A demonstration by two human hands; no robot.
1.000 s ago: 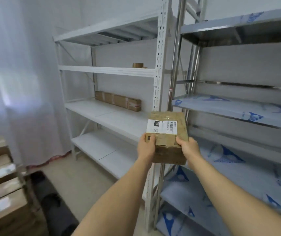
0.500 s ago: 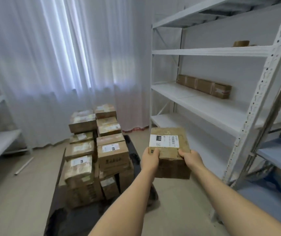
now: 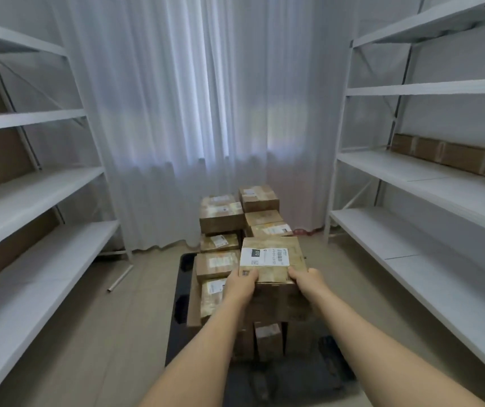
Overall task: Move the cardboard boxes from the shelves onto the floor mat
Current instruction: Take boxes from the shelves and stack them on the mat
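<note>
L hand and R hand are carrying one box w/ fingers curled round its near corners, holding it just above the stack on the mat. Carry step; next is probably lowering it onto a free spot. Label is facing up, long axis running away from the person. Another box is sitting on the shelf R of the stack.

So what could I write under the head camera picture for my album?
Both hands, left and right, carry a labelled cardboard box above stacked boxes.
</note>
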